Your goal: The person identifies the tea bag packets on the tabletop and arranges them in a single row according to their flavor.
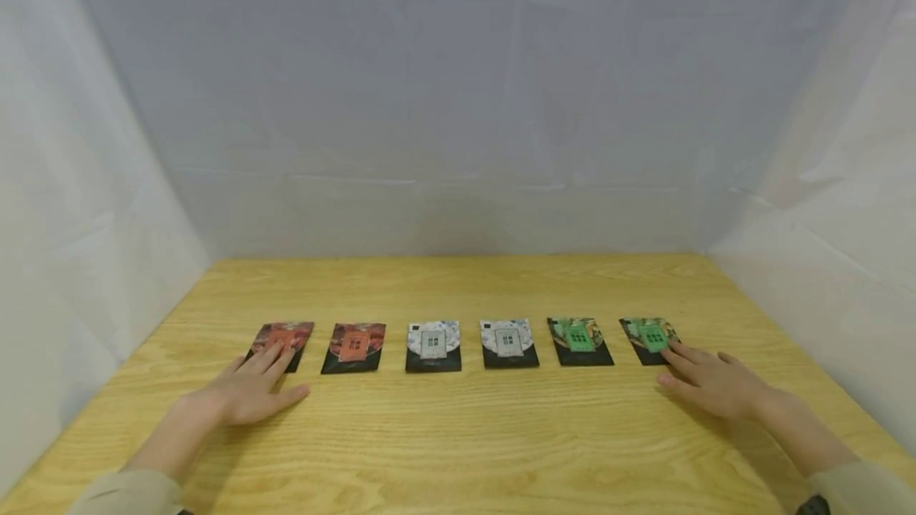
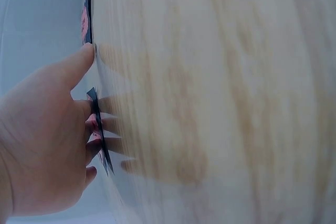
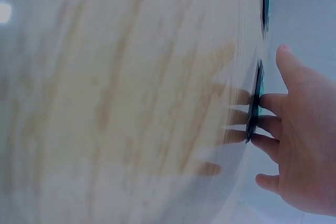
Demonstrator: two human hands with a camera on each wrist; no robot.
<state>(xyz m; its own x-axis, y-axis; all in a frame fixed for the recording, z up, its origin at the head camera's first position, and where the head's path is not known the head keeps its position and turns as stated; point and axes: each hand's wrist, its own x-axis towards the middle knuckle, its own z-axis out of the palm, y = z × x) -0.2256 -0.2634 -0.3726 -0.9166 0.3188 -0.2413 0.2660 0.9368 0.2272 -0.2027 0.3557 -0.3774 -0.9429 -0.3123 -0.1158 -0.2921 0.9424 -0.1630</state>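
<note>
Six flat sachets lie in a row on the wooden table (image 1: pixel 458 435): two red, two grey, two green. The left hand (image 1: pixel 250 392) lies flat with straight fingers, its fingertips resting on the near edge of the leftmost red sachet (image 1: pixel 283 340); the right hand (image 1: pixel 708 381) lies the same way, fingertips touching the near corner of the rightmost green sachet (image 1: pixel 650 337). Neither hand grips anything; the fingers are spread and relaxed, pressing at most. The second red sachet (image 1: pixel 354 346), the two grey sachets (image 1: pixel 433 345) (image 1: pixel 508 342) and the inner green sachet (image 1: pixel 579 339) lie untouched between them. The likely risk is that these thin, slick packets slide under flat fingers instead of lifting, or skid into their neighbours just beside them and spoil the row. No container shows in any view; what the sealed sachets hold cannot be told.
</note>
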